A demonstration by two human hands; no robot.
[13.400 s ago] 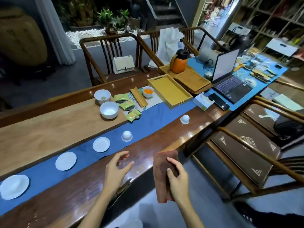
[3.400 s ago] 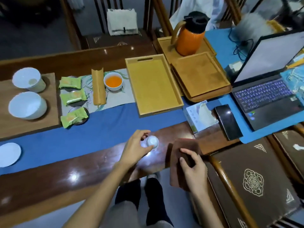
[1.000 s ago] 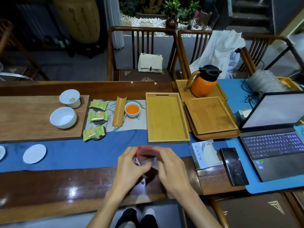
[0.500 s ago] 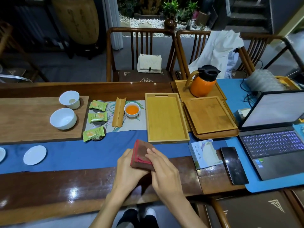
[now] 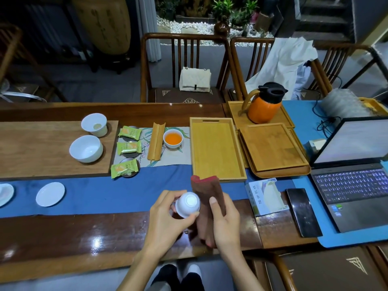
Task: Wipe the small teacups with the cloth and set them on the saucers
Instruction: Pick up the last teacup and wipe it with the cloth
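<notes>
My left hand [image 5: 165,219] holds a small white teacup [image 5: 187,204] above the dark wooden table edge, its base turned toward me. Right beside it, my right hand [image 5: 224,221] grips a brown cloth with a red edge [image 5: 207,190], which stands upright and touches the cup's right side. On the blue runner at the left lies an empty white saucer [image 5: 50,194], and part of a second saucer [image 5: 5,194] shows at the frame's left edge.
Two white bowls [image 5: 86,148] rest on a wood board at the left. Green snack packets [image 5: 128,147], a cup of orange tea [image 5: 173,140], yellow trays [image 5: 217,151], an orange kettle [image 5: 265,105], a tissue box [image 5: 266,196], a phone [image 5: 303,211] and a laptop [image 5: 354,177] crowd the middle and right.
Half a second ago the cloth was wrapped over the cup between both hands. Now the cup is uncovered in my left hand and the cloth is drawn aside in my right.
</notes>
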